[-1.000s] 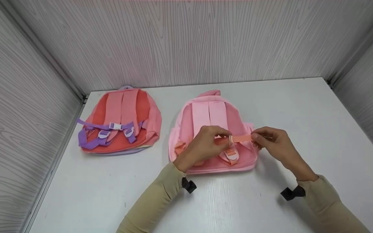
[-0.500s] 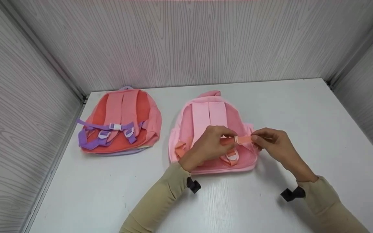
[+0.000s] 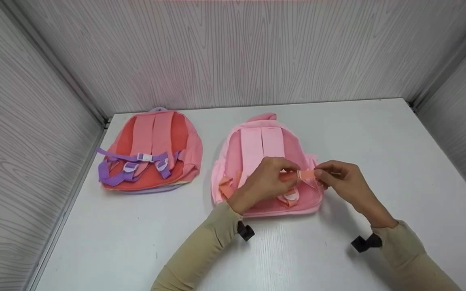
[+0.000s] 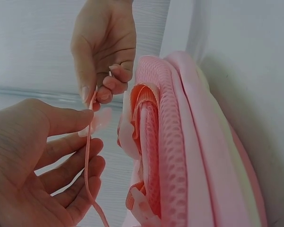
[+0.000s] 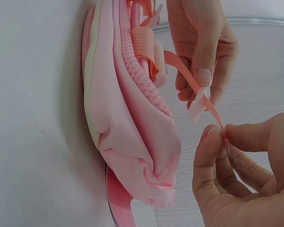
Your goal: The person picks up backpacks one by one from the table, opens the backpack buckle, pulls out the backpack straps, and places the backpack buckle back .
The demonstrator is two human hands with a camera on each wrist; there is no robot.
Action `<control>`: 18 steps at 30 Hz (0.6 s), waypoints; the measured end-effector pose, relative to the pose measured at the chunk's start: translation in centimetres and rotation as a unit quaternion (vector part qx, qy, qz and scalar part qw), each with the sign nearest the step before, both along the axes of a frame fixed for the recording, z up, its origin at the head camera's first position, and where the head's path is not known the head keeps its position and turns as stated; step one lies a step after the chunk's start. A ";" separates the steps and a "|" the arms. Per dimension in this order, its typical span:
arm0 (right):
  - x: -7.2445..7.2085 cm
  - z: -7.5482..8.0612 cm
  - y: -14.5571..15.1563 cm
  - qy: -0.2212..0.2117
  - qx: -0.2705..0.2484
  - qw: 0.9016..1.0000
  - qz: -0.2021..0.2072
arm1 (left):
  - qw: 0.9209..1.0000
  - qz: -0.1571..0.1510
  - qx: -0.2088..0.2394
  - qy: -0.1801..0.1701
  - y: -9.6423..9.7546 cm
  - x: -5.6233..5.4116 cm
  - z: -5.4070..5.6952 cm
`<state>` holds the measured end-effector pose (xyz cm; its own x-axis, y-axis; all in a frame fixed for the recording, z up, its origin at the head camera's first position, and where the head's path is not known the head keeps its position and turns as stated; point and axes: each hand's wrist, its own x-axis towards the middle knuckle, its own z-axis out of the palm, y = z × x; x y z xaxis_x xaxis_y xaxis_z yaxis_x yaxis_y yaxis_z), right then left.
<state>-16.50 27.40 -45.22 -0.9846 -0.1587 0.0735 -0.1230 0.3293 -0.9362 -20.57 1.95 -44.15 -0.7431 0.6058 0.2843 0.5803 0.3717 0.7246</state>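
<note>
A light pink backpack (image 3: 251, 145) lies with its shoulder straps upward on the white table. Over its lower half, my left hand (image 3: 266, 178) pinches an orange webbing strap (image 5: 180, 64) at a small pale plastic buckle (image 5: 198, 106). The strap passes through this buckle. Just to the right, my right hand (image 3: 344, 178) grips the strap's end between thumb and fingertips, and loose threads (image 5: 234, 157) fray out there. Between the two hands, a short stretch of strap (image 3: 307, 175) shows. Another pale buckle (image 3: 291, 196) sits on orange webbing below the left hand.
To the left lies a coral backpack (image 3: 123, 139) with purple straps (image 3: 115, 178) and white buckles (image 3: 144, 157). Wood-grain panels (image 3: 233, 52) wall in the white table (image 3: 297, 258) at the back and sides.
My left hand has slid rightward with the buckle, closer to my right hand, so less strap shows between them. The right hand stays nearly in place.
</note>
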 end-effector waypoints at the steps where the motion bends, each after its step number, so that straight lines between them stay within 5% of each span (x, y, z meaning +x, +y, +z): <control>1: 0.0 0.0 0.0 0.001 -0.001 1.000 0.001 | 1.000 -0.001 0.000 -0.003 0.1 0.0 0.0; 8: 0.1 0.1 0.0 -0.001 -0.001 1.000 0.000 | 1.000 -0.006 -0.001 -0.009 0.3 0.0 0.0; 18: 0.2 0.2 -0.1 -0.005 -0.007 1.000 -0.002 | 1.000 -0.002 -0.005 0.027 1.0 0.1 0.0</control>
